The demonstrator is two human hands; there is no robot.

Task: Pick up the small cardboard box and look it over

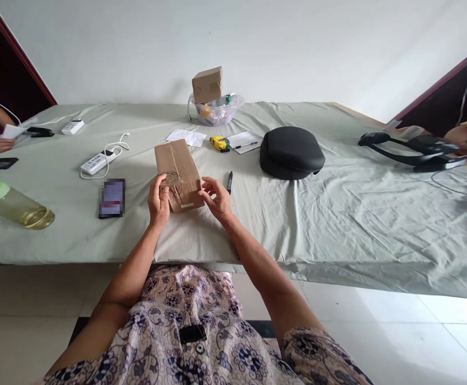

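A flat brown cardboard box lies on the grey cloth-covered table in front of me. My left hand grips its near left corner, thumb on top. My right hand touches the near right corner with its fingertips curled against the edge. The box carries a dark round print and a small white label at its near end. A black marker lies just right of my right hand.
A phone and a white power strip lie left of the box. A black oval case sits to the right. A clear bowl holding a small box stands at the back. A green-capped bottle lies at left. Another person's hands show at both edges.
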